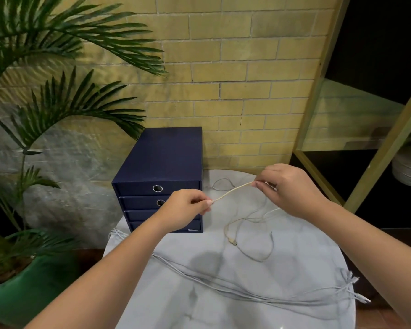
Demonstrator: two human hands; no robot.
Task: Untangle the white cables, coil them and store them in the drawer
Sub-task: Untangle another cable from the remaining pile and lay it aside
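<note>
The left hand (185,210) has its grip pressed together on the white cable (233,192), thumb and forefinger pinching it while the other fingers curl under. The right hand (290,188), up at two o'clock from the left, pinches the same cable between thumb and fingertips. Between the two grips the cable runs as a short, straight, taut span, lifted off the tabletop (294,257) and rising from the left hand to the right. This stretch looks cream-white and faintly ribbed or braided.

Below the right hand the cable falls slack to the tabletop, where it lies in loose, crossing curves near the middle. One end carries a small flat plug (234,242). A thin strand swings out in a wide loop toward five o'clock of the plug.

A separate small loop of cable (223,179) lies at twelve o'clock on the tabletop, behind the taut span. A bundle of pale cables (223,284) stretches across the near half from nine o'clock to four o'clock, and its plug ends fan out at the right rim.

The navy drawer unit (161,160) stands at ten o'clock on the tabletop, with four drawers all pushed in. Ring pulls show on the top two. The left forearm hides part of the lower fronts.
</note>
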